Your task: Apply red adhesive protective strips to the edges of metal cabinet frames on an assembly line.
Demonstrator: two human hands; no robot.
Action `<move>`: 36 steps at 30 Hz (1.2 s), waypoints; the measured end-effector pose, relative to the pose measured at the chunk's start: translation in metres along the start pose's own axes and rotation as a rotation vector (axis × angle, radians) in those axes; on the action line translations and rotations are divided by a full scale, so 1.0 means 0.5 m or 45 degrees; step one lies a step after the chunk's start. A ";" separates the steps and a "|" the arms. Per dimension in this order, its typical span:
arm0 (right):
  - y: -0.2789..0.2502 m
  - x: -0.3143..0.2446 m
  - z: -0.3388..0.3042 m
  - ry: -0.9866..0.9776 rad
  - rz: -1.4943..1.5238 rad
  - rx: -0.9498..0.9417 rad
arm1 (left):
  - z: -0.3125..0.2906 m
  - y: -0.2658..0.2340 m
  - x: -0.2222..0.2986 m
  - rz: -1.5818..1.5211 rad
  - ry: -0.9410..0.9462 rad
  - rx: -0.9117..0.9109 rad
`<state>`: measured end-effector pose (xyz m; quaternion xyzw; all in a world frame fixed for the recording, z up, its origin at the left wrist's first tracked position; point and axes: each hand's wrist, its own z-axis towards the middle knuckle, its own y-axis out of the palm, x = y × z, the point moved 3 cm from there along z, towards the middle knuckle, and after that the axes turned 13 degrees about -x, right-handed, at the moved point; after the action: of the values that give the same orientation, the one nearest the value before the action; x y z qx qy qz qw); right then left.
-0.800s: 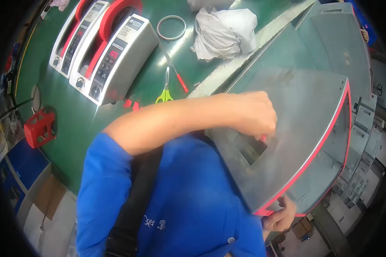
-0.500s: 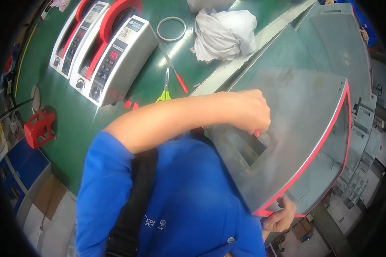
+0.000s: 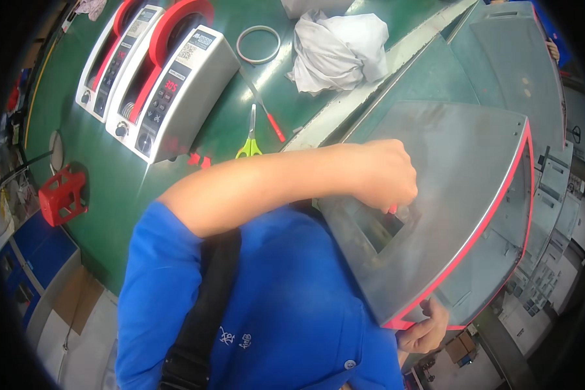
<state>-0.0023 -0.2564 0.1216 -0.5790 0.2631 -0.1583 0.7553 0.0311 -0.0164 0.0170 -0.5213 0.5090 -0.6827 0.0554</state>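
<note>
A large grey metal housing (image 3: pixel 461 175) lies in front of me at the right, its long edges lined with red tape (image 3: pixel 469 250). My left hand (image 3: pixel 387 174) reaches across and is closed in a fist over the housing's top, beside a rectangular cutout (image 3: pixel 379 233). A small red piece (image 3: pixel 392 208) shows under its fingers; its kind is hidden. At the near corner, my right hand (image 3: pixel 426 330) grips the taped edge with bent fingers.
Two white tape dispensers (image 3: pixel 195 91) with red rolls stand at the left on the green table. Green-handled scissors (image 3: pixel 249 144), a red-handled tool (image 3: pixel 275 126), a ring (image 3: pixel 259 44) and white cloth (image 3: pixel 341 49) lie beyond my arm. Another person's hand (image 3: pixel 552 51) touches a second grey panel at the far right.
My left hand has shifted slightly to the right and nearer along the cutout's edge, the red piece moving with it. The right hand stays at the corner.
</note>
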 end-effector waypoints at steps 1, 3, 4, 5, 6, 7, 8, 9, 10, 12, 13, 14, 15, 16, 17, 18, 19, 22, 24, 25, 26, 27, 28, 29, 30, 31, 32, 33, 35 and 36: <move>0.001 0.001 -0.002 0.003 0.001 0.001 | -0.001 -0.006 0.007 0.051 -0.010 -0.009; 0.002 0.002 -0.006 0.005 0.002 0.001 | -0.002 -0.008 0.010 0.101 -0.010 -0.008; 0.001 0.003 -0.009 0.005 0.001 0.000 | -0.002 -0.006 0.009 0.100 0.001 0.002; 0.001 0.004 -0.010 0.006 0.000 -0.001 | -0.003 -0.005 0.008 0.099 0.012 0.012; 0.001 0.004 -0.010 0.009 -0.003 -0.003 | -0.004 -0.010 0.011 0.043 0.066 0.042; 0.002 0.004 -0.011 0.014 -0.005 -0.005 | -0.007 -0.019 0.017 -0.012 0.119 0.072; 0.003 0.005 -0.012 0.018 -0.008 -0.007 | -0.009 -0.024 0.020 -0.068 0.173 0.101; 0.004 0.005 -0.010 0.008 -0.006 -0.010 | -0.008 -0.022 0.016 -0.068 0.139 0.087; 0.006 0.005 -0.006 -0.003 -0.005 -0.015 | -0.008 -0.020 0.011 -0.068 0.105 0.072; 0.007 0.004 -0.005 -0.007 0.013 -0.009 | -0.006 -0.008 -0.003 -0.029 0.016 0.012; 0.005 0.003 -0.007 -0.001 0.029 0.001 | -0.005 0.000 -0.007 -0.014 -0.006 -0.011; 0.005 0.003 -0.008 0.004 0.045 0.011 | -0.004 0.006 -0.010 0.001 -0.028 -0.033; 0.005 0.004 -0.008 0.001 0.045 0.015 | -0.003 0.011 -0.011 0.009 -0.048 -0.050; 0.006 0.004 -0.009 -0.001 0.044 0.020 | -0.003 0.010 -0.010 -0.006 -0.025 -0.022; 0.006 0.005 -0.010 -0.004 0.043 0.024 | -0.003 0.010 -0.008 -0.020 -0.002 0.006; 0.006 0.005 -0.010 -0.002 0.045 0.023 | -0.006 0.004 -0.004 -0.033 0.016 0.032; 0.007 0.005 -0.011 0.001 0.047 0.023 | -0.007 -0.003 0.002 0.045 0.005 0.023; 0.006 0.002 -0.011 -0.002 0.036 0.030 | -0.010 -0.015 0.020 0.181 -0.022 0.027; 0.006 0.000 -0.007 -0.019 0.008 0.029 | -0.019 -0.010 0.023 0.143 -0.039 0.074; 0.006 0.000 -0.004 -0.035 -0.014 0.024 | -0.022 -0.016 0.027 0.199 -0.039 0.103; 0.008 0.000 -0.002 -0.051 -0.036 0.018 | -0.024 -0.025 0.032 0.255 -0.038 0.133; 0.007 0.002 -0.004 -0.039 -0.027 0.019 | -0.027 -0.034 0.039 0.315 -0.037 0.163; 0.006 0.004 -0.008 -0.028 -0.019 0.019 | -0.033 -0.032 0.032 0.191 -0.023 0.246; 0.005 0.005 -0.011 -0.018 -0.010 0.020 | -0.044 -0.023 0.016 0.067 -0.009 0.329; 0.006 0.003 -0.015 0.003 0.000 0.038 | -0.052 -0.018 0.000 -0.047 0.018 0.393; 0.005 0.002 -0.015 0.005 0.010 0.042 | -0.063 -0.006 -0.022 -0.188 -0.107 0.437; 0.005 0.002 -0.014 0.008 0.021 0.046 | -0.077 0.008 -0.042 -0.328 -0.233 0.478; 0.005 0.004 -0.014 0.008 0.018 0.046 | -0.090 0.010 -0.051 -0.469 -0.356 0.521; 0.005 0.007 -0.014 0.011 0.014 0.047 | -0.091 0.036 -0.027 -1.226 -0.507 0.319; 0.004 0.007 -0.014 -0.002 0.015 0.049 | -0.087 0.064 0.000 -1.531 -0.466 0.334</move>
<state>-0.0037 -0.2630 0.1175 -0.5628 0.2628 -0.1586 0.7675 -0.0167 -0.0038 -0.0046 -0.8128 0.0224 -0.5511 -0.1876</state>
